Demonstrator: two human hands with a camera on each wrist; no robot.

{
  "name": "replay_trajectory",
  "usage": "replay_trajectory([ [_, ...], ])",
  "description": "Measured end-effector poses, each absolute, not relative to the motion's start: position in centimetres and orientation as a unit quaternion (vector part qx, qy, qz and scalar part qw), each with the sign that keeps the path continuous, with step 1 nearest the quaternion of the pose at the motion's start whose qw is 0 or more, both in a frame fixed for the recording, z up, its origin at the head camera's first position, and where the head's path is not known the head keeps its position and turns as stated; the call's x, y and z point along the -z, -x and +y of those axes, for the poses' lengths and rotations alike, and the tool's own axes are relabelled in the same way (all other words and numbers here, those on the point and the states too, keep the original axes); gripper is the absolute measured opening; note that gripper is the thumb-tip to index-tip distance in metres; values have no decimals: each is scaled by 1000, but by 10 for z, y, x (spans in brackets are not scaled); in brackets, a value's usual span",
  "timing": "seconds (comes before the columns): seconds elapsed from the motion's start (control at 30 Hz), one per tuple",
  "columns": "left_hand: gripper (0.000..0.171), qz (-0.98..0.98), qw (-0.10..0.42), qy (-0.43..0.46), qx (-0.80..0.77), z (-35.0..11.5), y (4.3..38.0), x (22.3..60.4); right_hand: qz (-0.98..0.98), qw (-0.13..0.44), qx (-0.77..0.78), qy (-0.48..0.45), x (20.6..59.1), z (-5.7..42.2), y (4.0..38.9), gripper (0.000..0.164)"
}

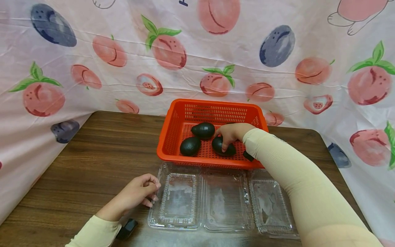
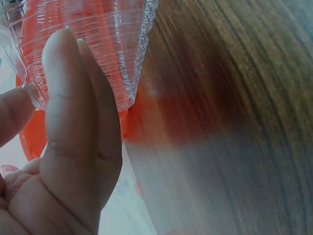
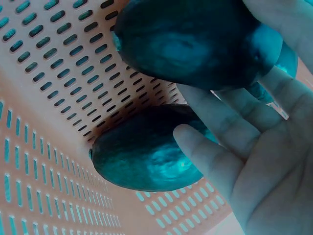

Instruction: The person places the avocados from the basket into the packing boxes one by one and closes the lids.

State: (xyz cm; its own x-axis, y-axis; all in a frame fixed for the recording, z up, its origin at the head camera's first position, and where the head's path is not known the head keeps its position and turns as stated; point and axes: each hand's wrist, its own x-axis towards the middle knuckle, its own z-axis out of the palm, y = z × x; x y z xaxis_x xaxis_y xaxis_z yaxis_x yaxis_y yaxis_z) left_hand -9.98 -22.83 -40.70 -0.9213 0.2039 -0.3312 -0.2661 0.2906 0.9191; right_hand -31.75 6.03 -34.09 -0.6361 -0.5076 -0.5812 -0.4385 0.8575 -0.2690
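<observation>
Right hand: one, reaching down into the basket from above, thumb and fingers spread round a dark avocado and holding it; the fruit lies directly under the palm, in the front part of the basket; whether it touches the floor there cannot be told. Orange basket: one, slotted plastic, standing at the back of the counter. Further avocados: one at the rear and one at the front, both left of the right hand; a fourth, mostly hidden behind that hand. Left hand: one, outside the basket, pinching the left edge of the leftmost clear container between thumb and fingers. Other clear plastic containers: a middle one and a right one, set side by side with the first before the basket, the last partly covered by the right sleeve.
</observation>
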Motion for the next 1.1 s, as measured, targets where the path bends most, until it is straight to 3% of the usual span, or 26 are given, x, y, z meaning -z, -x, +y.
replay_trajectory([
  [0.5, 24, 779, 197, 23, -595, -227, 97, 407, 907, 283, 72, 303, 325, 68, 321, 63],
  [1.1, 25, 787, 191, 32, -586, -225, 99, 410, 920, 226, 148, 285, 307, 86, 318, 64],
])
